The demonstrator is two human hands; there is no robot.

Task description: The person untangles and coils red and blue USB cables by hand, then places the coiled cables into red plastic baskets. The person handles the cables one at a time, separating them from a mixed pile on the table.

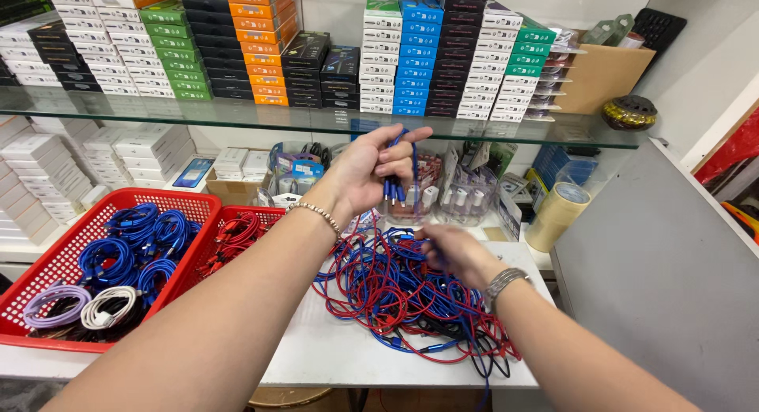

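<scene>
Blue braided cables (399, 171) are gripped in the left hand (370, 168), which is raised above the white table (332, 353); the fingers are closed around several strands, and their blue connector ends hang just below the palm. A beaded bracelet (315, 213) is worn on that wrist. The right hand (455, 252) is lowered onto a loose tangle of cables (411, 297) — blue, red and a few black cords, thin, glossy and looped over one another. Its fingers are blurred, so whether anything is pinched cannot be told. A metal link watch (504, 282) is seen on the right wrist.

The held strands run down from the left hand to the tangle, which lies directly under and between both hands, touching the right one.

To the left, a large red plastic basket (47, 270) with a mesh wall is filled with coiled cables (130, 250), mostly blue, with lilac, white and black coils at its near end. A smaller red basket (273, 214) beside it holds red cords (233, 238).

Behind the hands, a glass shelf (316, 119) is stacked with small flat boxes (443, 56) in white, green, orange, black and blue. A roll of tan tape (557, 214) stands at the table's right end — near a grey panel (656, 285).
</scene>
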